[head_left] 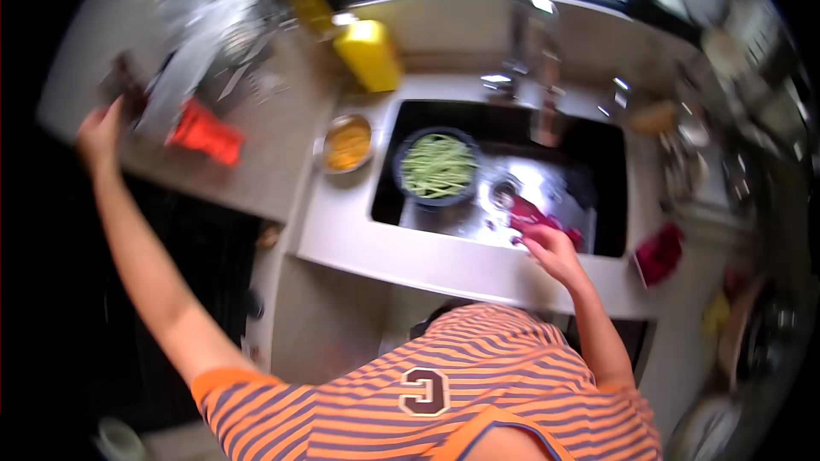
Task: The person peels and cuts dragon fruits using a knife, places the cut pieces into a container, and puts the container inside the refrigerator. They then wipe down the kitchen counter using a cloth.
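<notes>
My left hand is stretched far out over the left counter, its fingers closed at a dark brown thing too blurred to name. Close by lie a clear plastic bag and a bright orange-red packet. Over the sink's front edge, my right hand has its fingers drawn together at a dark red, limp thing that lies in the basin; motion blurs their contact. A dark round bowl of cut green beans stands in the sink's left part.
The sink has a tall faucet at its back. Left of it are a metal bowl of orange-yellow food and a yellow bottle. A crimson cloth-like thing lies at the right, near a blurred dish rack.
</notes>
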`<move>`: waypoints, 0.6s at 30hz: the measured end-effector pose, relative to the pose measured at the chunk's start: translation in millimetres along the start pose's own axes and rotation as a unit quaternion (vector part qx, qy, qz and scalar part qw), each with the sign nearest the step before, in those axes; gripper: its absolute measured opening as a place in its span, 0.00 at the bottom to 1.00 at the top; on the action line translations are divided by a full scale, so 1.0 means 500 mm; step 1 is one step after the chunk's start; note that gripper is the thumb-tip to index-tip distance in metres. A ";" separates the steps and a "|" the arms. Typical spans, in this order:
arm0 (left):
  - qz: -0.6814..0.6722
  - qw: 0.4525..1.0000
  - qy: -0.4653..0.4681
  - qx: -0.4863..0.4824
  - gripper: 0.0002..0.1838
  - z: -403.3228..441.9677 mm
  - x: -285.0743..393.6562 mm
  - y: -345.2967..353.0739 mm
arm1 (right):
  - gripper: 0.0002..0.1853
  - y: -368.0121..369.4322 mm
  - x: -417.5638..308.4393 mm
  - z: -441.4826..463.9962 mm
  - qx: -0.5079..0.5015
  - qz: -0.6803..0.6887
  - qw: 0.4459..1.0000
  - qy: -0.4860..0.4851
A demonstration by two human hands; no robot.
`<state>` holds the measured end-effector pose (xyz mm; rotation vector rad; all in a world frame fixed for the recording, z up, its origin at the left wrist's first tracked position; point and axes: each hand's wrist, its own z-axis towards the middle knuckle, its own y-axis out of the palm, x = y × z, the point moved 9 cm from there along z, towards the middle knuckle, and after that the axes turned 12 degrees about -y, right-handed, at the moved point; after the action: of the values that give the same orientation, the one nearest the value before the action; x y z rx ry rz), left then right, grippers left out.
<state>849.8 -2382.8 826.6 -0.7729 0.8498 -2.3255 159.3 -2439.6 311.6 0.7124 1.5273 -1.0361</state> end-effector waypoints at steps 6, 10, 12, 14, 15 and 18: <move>-0.290 0.942 0.119 -0.119 0.11 -0.372 0.183 0.022 | 0.18 -0.029 0.040 -0.010 0.081 -0.050 0.995 -0.031; -0.342 0.785 0.169 -0.488 0.07 -0.781 0.356 0.262 | 0.16 -0.120 -0.034 -0.057 0.199 -0.120 0.971 -0.051; -0.248 0.726 0.131 -0.628 0.12 -0.975 0.382 0.432 | 0.13 -0.196 -0.068 -0.115 0.285 -0.098 0.951 -0.066; -0.038 0.737 0.468 -0.486 0.31 -1.125 0.411 0.452 | 0.09 -0.300 -0.112 -0.211 0.435 -0.140 0.878 -0.142; 0.000 0.698 0.476 -0.535 0.34 -1.176 0.387 0.498 | 0.07 -0.355 -0.116 -0.271 0.471 -0.160 0.862 -0.099; -0.054 0.616 0.260 -0.741 0.35 -1.263 0.411 0.525 | 0.09 -0.537 0.005 -0.492 0.624 -0.189 0.758 -0.001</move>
<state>362.7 -2442.0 308.1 -0.6029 3.1535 -1.3734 -183.9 -2336.6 375.2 1.2915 0.7823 -2.4134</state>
